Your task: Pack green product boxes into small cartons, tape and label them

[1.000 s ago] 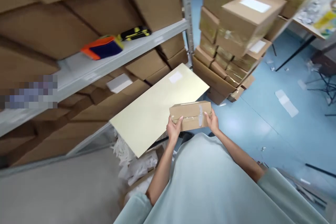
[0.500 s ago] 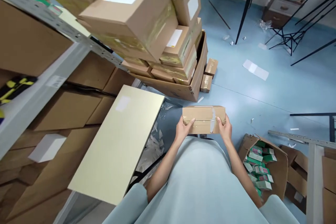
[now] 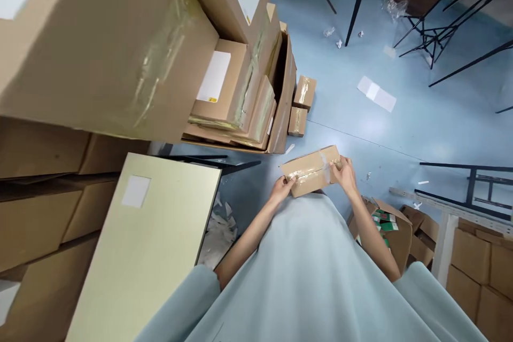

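A small taped cardboard box (image 3: 310, 171) is held in front of my body, tilted so that its right end sits higher. My left hand (image 3: 281, 189) grips its lower left corner, thumb on the near face. At the right end my right hand (image 3: 343, 173) is closed on the box, with the thumb over the face beside a strip of clear tape. The fingers behind the box are hidden. To the left stands a pale yellow tabletop (image 3: 160, 224) bearing a white label (image 3: 136, 191).
Stacked cartons (image 3: 224, 85) rise from a large open box (image 3: 282, 101) at upper left. Two small taped boxes (image 3: 300, 107) lie on the floor beside it. At lower right, an open carton (image 3: 401, 235) holds green-and-white packs. A metal shelf (image 3: 444, 246) stands beyond.
The box has tilted, its right end rising and its left end dropping, with both hands still on it. My view has moved closer to the stacked cartons.
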Available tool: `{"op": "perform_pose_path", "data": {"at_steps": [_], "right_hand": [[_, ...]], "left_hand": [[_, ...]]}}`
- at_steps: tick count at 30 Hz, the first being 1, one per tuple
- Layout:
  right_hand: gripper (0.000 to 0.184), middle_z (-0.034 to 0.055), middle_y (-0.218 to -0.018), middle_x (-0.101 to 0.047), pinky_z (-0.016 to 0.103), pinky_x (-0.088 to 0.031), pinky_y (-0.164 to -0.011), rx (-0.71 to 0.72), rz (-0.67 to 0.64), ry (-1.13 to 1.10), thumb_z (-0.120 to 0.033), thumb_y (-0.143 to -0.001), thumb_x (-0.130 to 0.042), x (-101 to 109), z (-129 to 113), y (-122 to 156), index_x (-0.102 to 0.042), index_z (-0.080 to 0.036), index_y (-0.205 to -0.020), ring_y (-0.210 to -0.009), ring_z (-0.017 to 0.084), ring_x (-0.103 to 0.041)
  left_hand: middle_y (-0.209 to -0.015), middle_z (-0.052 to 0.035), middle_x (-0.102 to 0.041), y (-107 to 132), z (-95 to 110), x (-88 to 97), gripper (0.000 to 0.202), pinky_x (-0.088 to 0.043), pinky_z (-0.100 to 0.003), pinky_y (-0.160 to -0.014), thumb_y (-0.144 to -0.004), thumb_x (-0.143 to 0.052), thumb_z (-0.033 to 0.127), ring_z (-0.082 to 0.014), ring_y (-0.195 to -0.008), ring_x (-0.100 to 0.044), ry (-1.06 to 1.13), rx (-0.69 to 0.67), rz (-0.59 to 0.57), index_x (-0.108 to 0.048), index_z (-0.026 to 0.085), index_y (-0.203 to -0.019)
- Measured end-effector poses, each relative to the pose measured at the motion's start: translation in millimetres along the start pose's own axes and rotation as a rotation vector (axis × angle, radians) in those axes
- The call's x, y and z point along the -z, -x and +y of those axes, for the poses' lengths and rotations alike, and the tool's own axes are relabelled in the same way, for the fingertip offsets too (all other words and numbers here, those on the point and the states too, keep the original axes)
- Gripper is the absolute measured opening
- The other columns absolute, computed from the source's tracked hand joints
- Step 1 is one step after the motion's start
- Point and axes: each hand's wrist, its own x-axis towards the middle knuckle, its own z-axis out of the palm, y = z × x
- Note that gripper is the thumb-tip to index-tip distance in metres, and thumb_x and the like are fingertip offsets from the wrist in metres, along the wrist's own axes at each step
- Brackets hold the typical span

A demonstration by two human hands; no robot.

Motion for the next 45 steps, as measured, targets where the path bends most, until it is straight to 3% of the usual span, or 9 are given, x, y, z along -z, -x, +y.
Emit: {"op": "perform_pose_path", "data": {"at_steps": [6, 10, 16, 21, 26, 31, 39, 45], "right_hand": [[0.065, 0.0296, -0.148, -0.070, 0.054, -0.052, -0.121, 0.099, -0.124, 0.124, -0.049, -0.104, -0.060, -18.2, -13.2, -100.5, -0.059, -0.007, -0.155, -0.140, 0.041, -0.065], [0.068, 0.0302, -0.146, -0.072, 0.056, -0.052, -0.120, 0.131, -0.260, 0.179, -0.048, -0.104, -0.063, -36.9, -22.3, -150.9, -0.056, -0.005, -0.156, -0.137, 0.043, -0.066], [0.064, 0.0278, -0.152, -0.066, 0.055, -0.052, -0.120, 0.275, -0.474, 0.355, -0.044, -0.102, -0.067, -68.6, -30.4, -209.1, -0.058, -0.011, -0.156, -0.141, 0.043, -0.061], [0.058, 0.0243, -0.147, -0.067, 0.050, -0.053, -0.119, 0.360, -0.723, 0.483, -0.044, -0.104, -0.066, -102.5, -35.1, -248.6, -0.063, -0.013, -0.152, -0.138, 0.040, -0.063], [0.053, 0.0211, -0.147, -0.069, 0.046, -0.054, -0.120, 0.398, -0.866, 0.578, -0.041, -0.105, -0.065, -135.6, -37.9, -279.6, -0.065, -0.015, -0.151, -0.136, 0.037, -0.067], [0.048, 0.0194, -0.145, -0.074, 0.043, -0.055, -0.117, 0.388, -0.932, 0.702, -0.043, -0.105, -0.068, -172.6, -37.5, -305.2, -0.070, -0.016, -0.144, -0.138, 0.035, -0.067], [0.048, 0.0198, -0.142, -0.078, 0.040, -0.056, -0.114, 0.350, -0.992, 0.678, -0.042, -0.104, -0.072, -239.6, -18.1, -323.7, -0.073, -0.013, -0.142, -0.136, 0.033, -0.070], [0.049, 0.0185, -0.143, -0.079, 0.041, -0.057, -0.114, 0.327, -0.981, 0.633, -0.043, -0.101, -0.073, -279.9, -5.0, -341.7, -0.073, -0.015, -0.142, -0.139, 0.034, -0.071]], "left_hand": [[-0.128, -0.0150, -0.085, -39.3, 0.3, -32.1, 0.036, -0.058, -0.045, -0.112, -0.082, -0.097, 0.041, -0.0345, -0.128, -0.077, 0.220, 0.147, 0.041, -0.081, 0.021, -0.106], [-0.127, -0.0130, -0.086, -58.9, -1.8, -46.0, 0.030, -0.055, -0.045, -0.116, -0.079, -0.098, 0.034, -0.0340, -0.131, -0.075, 0.345, 0.222, 0.152, -0.083, 0.022, -0.103], [-0.102, -0.0111, -0.085, -87.9, -19.4, -75.2, 0.016, -0.059, -0.041, -0.107, -0.081, -0.094, 0.024, -0.0273, -0.111, -0.078, 0.592, 0.357, 0.360, -0.080, 0.019, -0.089], [-0.083, -0.0050, -0.076, -116.1, -41.2, -104.6, 0.012, -0.062, -0.034, -0.100, -0.085, -0.084, 0.014, -0.0171, -0.088, -0.075, 0.837, 0.447, 0.571, -0.073, 0.019, -0.085], [-0.076, -0.0009, -0.069, -146.8, -59.8, -124.7, 0.014, -0.065, -0.033, -0.098, -0.086, -0.082, 0.012, -0.0153, -0.083, -0.073, 0.981, 0.477, 0.694, -0.070, 0.020, -0.086], [-0.077, -0.0022, -0.070, -181.7, -74.3, -123.3, 0.014, -0.065, -0.038, -0.105, -0.086, -0.082, 0.015, -0.0179, -0.089, -0.075, 1.013, 0.517, 0.717, -0.070, 0.020, -0.088], [-0.095, -0.0106, -0.077, -233.8, -101.5, -99.3, 0.021, -0.057, -0.049, -0.120, -0.082, -0.088, 0.021, -0.0271, -0.116, -0.076, 0.983, 0.535, 0.670, -0.068, 0.021, -0.090], [-0.097, -0.0087, -0.076, -267.6, -112.9, -83.8, 0.021, -0.058, -0.044, -0.116, -0.084, -0.086, 0.023, -0.0230, -0.111, -0.075, 0.951, 0.511, 0.652, -0.067, 0.020, -0.093]]}}
